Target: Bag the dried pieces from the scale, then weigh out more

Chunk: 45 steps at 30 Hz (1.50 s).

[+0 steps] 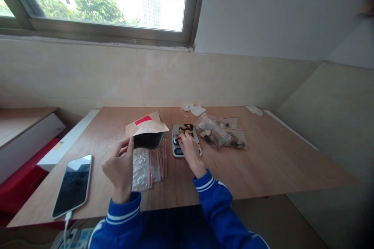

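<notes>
My left hand [120,165] is closed on the edge of a brown kraft paper pouch [149,124] with a red label. The pouch tilts toward me, its dark mouth gaping. My right hand [189,148] reaches over a small kitchen scale [178,152], fingers bent and pinched at the dried slices [187,128] on its plate. These slices are pale with dark edges; my fingertips partly hide them. Beneath the pouch lie clear zip bags [143,169] with red seal strips, flat on the table.
Filled zip bags [214,134] of dried pieces lie right of the scale. A phone [73,184] with a white charging cable [67,221] rests at the table's left. Crumpled white paper [197,109] and another scrap [254,110] sit along the back edge by the wall.
</notes>
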Motion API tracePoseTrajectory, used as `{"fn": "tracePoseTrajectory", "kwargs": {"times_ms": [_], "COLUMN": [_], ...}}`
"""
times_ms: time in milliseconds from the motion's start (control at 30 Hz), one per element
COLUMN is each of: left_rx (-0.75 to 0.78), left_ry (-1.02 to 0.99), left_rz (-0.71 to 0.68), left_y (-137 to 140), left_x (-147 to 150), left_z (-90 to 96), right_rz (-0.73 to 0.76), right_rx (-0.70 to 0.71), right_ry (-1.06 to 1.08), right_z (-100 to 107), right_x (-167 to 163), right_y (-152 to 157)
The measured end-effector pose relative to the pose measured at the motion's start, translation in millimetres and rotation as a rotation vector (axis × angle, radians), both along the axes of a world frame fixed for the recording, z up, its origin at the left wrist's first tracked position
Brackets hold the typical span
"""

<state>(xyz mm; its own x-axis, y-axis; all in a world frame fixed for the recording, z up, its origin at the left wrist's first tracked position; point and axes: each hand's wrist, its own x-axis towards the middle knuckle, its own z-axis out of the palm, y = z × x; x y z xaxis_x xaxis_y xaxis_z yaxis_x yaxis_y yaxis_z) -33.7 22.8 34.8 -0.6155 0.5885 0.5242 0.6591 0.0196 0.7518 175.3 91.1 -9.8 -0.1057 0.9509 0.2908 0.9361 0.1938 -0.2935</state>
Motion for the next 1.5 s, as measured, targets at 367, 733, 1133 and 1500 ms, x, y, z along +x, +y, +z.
{"fn": "tracePoseTrajectory", "kwargs": {"times_ms": [367,733,1133,1500], "left_rx": [0.069,0.259,0.259,0.032], "left_ry": [-0.001,-0.104,-0.193,-0.190], "left_rz": [-0.032,-0.206,-0.149,-0.209], "left_y": [9,51,82,78], "left_x": [1,6,-12,-49], "left_z": [5.9,29.2,25.8,-5.8], "right_rz": [-0.041,-0.221,-0.214,-0.196], "right_rx": [0.164,0.342,0.270,0.405], "right_ry": [0.562,0.708,0.771,0.665], "right_z": [-23,-52,-70,-73], "right_x": [32,88,86,83], "right_y": [8,40,53,41]}}
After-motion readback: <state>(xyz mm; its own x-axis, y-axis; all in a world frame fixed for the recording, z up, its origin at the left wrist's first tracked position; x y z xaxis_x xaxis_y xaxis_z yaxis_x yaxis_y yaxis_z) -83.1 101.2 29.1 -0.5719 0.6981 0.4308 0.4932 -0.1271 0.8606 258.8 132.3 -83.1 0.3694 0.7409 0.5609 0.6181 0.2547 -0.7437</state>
